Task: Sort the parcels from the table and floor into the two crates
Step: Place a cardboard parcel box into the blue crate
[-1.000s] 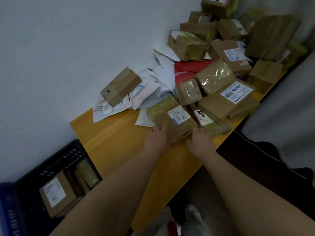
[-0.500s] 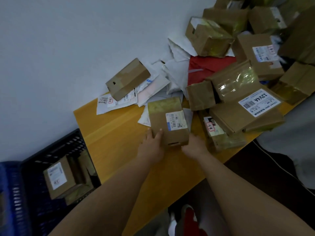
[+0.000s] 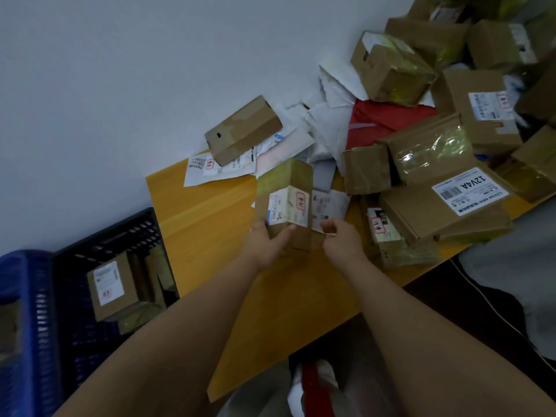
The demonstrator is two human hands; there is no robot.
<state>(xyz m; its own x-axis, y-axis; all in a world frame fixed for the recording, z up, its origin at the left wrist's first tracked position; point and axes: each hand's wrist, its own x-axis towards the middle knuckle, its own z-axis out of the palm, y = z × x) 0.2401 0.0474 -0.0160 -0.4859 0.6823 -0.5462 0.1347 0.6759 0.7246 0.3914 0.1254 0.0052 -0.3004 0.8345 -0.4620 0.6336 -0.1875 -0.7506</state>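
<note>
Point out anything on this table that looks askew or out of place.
One brown cardboard box with a small black hole sits tilted against the white wall, propped on white paper mailers. The brown parcels are heaped unevenly.

Brown cardboard parcel point(image 3: 285, 203) at frame centre: tall narrow box, stood on end, tilted, yellowish tape at top, white label wrapped round corner. Heap of parcels point(image 3: 436, 164) at upper right on yellow table point(image 3: 204, 224): brown boxes, white mailers, one red bag. Dark crate point(image 3: 144, 224) at lower left holds labelled brown boxes; blue crate point(image 3: 27, 311) at left edge.
</note>
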